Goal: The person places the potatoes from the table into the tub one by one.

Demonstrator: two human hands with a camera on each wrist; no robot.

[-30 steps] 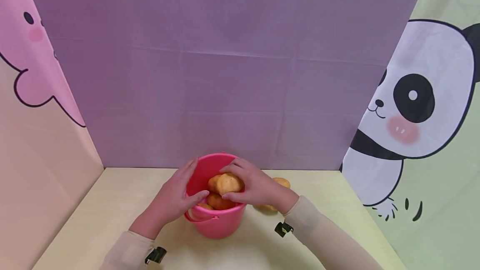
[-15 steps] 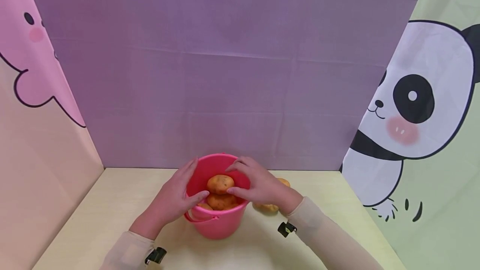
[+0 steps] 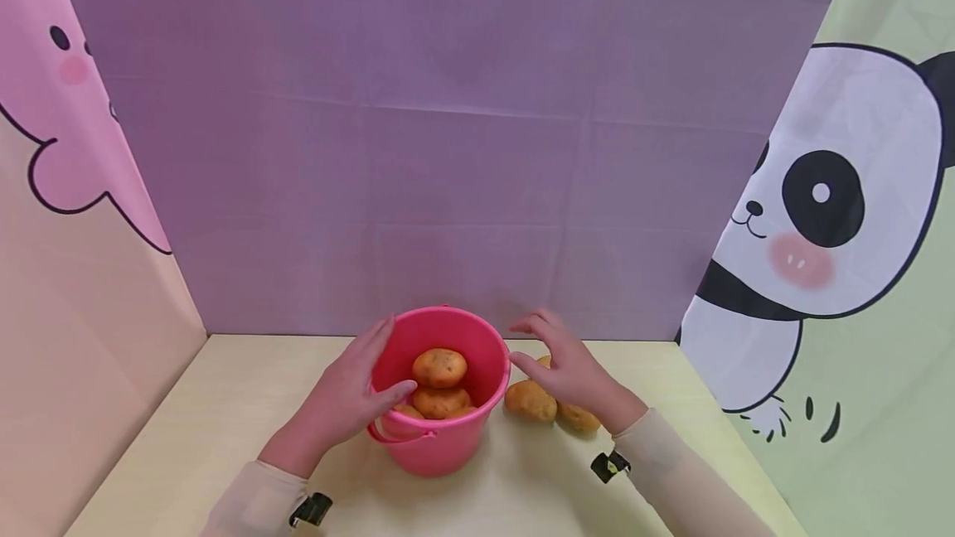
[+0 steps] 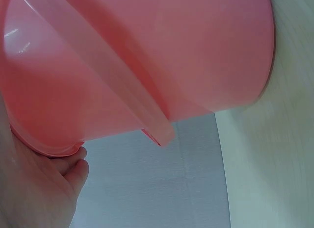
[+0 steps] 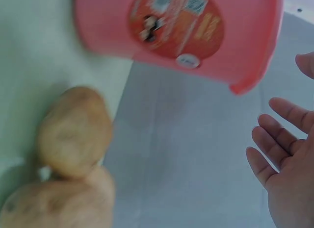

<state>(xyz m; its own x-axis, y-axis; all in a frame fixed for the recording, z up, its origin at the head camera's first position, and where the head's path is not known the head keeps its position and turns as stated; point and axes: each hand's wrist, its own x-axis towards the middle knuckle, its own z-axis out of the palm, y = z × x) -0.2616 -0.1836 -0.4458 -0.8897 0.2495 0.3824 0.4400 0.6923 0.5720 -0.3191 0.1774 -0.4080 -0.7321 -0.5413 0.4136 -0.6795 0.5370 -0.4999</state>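
A pink bucket stands upright on the table with several potatoes inside; the top potato lies toward the far wall. My left hand holds the bucket's left rim, its thumb reaching in over the opening and its fingers along the outside. In the left wrist view, fingertips show past the rim. My right hand is just right of the bucket, fingers spread and holding nothing, above the loose potatoes. Below it lie a near potato, another potato and a partly hidden one behind.
The bucket's handle hangs down on its near side. A purple cloth backdrop rises behind the pale wooden table. Side panels carry a panda picture on the right and a pink cartoon figure on the left.
My right hand has let go of a potato inside the bucket and moved out to the right, over the loose potatoes. The left hand has stayed at the rim.
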